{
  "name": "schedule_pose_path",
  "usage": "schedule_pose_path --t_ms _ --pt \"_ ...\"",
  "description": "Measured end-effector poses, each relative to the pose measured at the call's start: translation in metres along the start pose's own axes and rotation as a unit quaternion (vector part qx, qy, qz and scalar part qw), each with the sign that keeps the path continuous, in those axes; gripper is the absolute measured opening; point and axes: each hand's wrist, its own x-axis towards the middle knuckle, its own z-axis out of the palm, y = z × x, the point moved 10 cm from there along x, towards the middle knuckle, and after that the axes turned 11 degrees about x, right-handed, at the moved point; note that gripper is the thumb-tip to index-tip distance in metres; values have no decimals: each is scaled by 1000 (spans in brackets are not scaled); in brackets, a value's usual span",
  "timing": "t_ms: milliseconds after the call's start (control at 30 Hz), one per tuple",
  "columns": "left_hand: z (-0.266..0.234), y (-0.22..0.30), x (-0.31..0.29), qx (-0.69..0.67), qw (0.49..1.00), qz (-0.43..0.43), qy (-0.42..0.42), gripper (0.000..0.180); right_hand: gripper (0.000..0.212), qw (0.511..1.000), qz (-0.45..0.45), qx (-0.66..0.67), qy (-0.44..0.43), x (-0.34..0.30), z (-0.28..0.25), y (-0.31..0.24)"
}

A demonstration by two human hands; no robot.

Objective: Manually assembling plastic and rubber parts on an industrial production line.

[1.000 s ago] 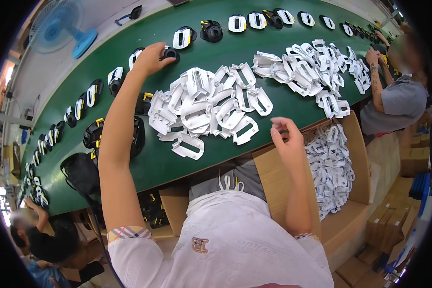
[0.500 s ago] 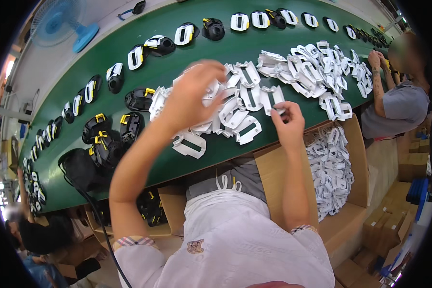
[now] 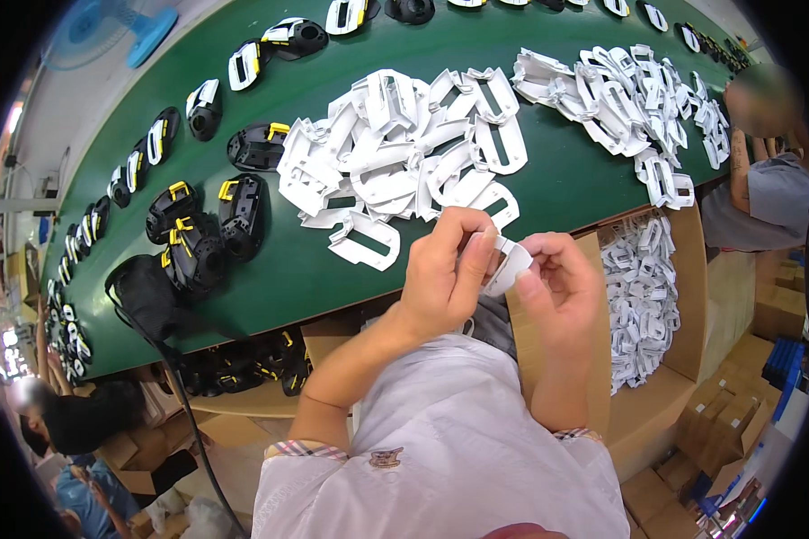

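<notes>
Close to my body, past the table's near edge, both hands grip one white plastic frame piece (image 3: pixel 510 269). My left hand (image 3: pixel 449 274) is closed on its left end, thumb and fingers pinching it. The fingers of my right hand (image 3: pixel 562 278) hold its right side, partly hiding it. Beyond my hands a pile of similar white plastic frames (image 3: pixel 386 162) lies on the green table (image 3: pixel 333 301). Left of that pile stand several black shells with yellow clips (image 3: pixel 241 216).
Another heap of white frames (image 3: pixel 616 99) lies to the right. A cardboard box (image 3: pixel 688 314) of white frames stands by my right arm; black parts (image 3: pixel 243 364) fill a box below the table. Assembled pieces (image 3: pixel 157 135) line the far side. A cable (image 3: pixel 184 409) hangs at left. A co-worker (image 3: pixel 768 180) sits at right.
My left hand has moved from over the pile toward my body, meeting my right hand. A white frame piece is now between both hands. The view has shifted.
</notes>
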Motion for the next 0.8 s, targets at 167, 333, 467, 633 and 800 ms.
schedule_pose_path --t_ms 167,333,467,633,800 --pt "10 -5 -12 1 999 -47 -11 11 8 990 -81 -118 9 4 10 -4" --pt "11 -8 -12 13 997 -56 -56 12 11 999 -10 17 44 2 14 11" --pt "8 1 -15 99 995 -12 19 14 9 969 -148 -176 86 -9 16 -5" --pt "3 10 -15 116 993 16 31 14 8 935 -232 -244 111 -19 17 -16" --pt "18 14 -19 32 999 -1 -33 19 10 941 -264 -204 56 -25 13 -23"
